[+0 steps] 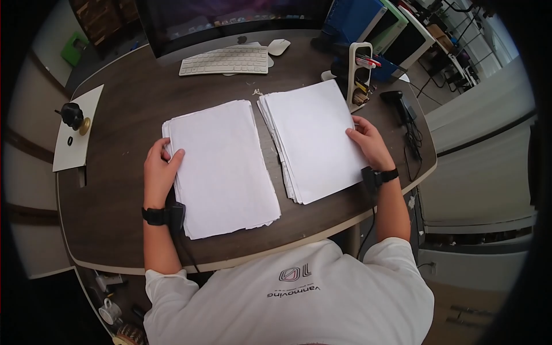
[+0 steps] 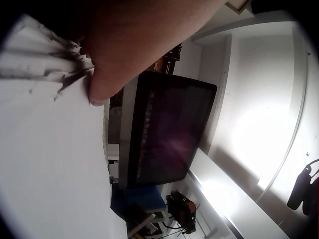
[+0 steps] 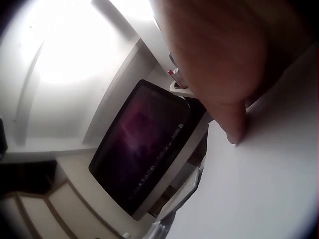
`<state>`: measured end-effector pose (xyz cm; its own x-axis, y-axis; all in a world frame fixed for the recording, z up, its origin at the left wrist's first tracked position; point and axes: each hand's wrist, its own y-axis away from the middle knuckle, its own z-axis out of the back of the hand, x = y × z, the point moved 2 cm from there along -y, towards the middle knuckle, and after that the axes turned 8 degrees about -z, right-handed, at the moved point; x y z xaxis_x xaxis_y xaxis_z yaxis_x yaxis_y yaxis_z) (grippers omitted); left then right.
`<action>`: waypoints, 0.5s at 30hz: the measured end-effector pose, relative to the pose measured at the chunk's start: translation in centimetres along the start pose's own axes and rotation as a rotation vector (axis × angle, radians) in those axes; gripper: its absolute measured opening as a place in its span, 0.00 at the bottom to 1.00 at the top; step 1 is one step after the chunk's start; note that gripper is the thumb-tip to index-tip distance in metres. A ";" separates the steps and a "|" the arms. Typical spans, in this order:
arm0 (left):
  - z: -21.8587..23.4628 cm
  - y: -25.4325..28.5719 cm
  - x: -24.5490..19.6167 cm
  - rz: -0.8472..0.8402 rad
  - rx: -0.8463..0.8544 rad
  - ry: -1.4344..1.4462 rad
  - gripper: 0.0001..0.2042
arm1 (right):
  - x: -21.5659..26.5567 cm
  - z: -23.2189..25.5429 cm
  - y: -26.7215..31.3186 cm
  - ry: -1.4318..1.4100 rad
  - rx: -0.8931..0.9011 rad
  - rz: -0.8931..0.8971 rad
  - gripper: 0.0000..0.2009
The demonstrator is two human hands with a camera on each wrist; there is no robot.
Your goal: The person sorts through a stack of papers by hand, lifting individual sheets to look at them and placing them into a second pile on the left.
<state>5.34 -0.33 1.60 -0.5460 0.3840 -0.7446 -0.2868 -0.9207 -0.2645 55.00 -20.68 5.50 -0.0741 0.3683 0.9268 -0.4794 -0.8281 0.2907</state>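
Two stacks of white paper lie side by side on a dark desk. The left paper stack (image 1: 221, 172) has slightly uneven edges, and my left hand (image 1: 161, 171) grips its left side, thumb on the top sheet and fingers at the edge. In the left wrist view the thumb (image 2: 102, 89) presses near ruffled sheet edges (image 2: 45, 69). My right hand (image 1: 371, 144) holds the right edge of the right paper stack (image 1: 313, 144), its thumb on top. That stack is turned at an angle, its sheets fanned along the left side. The right thumb (image 3: 234, 127) touches the top sheet in the right wrist view.
Behind the stacks are a keyboard (image 1: 224, 60), a mouse (image 1: 279, 47) and a monitor (image 1: 230, 23). A pen holder (image 1: 357, 75) stands close to the right stack, with a black scanner-like device (image 1: 397, 106) beyond it. At left, a white board (image 1: 77, 135) bears small items.
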 end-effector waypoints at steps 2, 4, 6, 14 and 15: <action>0.0 0.0 0.0 -0.003 0.002 -0.002 0.23 | -1.5 0.2 -0.8 0.125 -0.009 0.041 0.22; 0.0 0.0 0.0 -0.004 0.005 -0.008 0.23 | -1.7 0.0 -0.7 0.325 -0.120 0.142 0.23; 0.0 0.0 0.0 -0.033 -0.013 -0.020 0.21 | -0.9 -0.5 0.3 0.416 -0.182 0.139 0.23; 0.0 0.0 0.0 0.021 0.016 0.003 0.21 | 5.2 -11.0 6.7 0.584 -0.093 0.378 0.19; 0.0 0.0 0.1 0.027 0.013 0.031 0.19 | 5.4 -13.3 7.3 0.567 0.061 0.281 0.19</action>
<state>5.29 -0.34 1.56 -0.5295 0.3561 -0.7699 -0.2820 -0.9299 -0.2362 39.48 -19.15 9.44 -0.6496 0.2862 0.7044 -0.3251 -0.9420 0.0830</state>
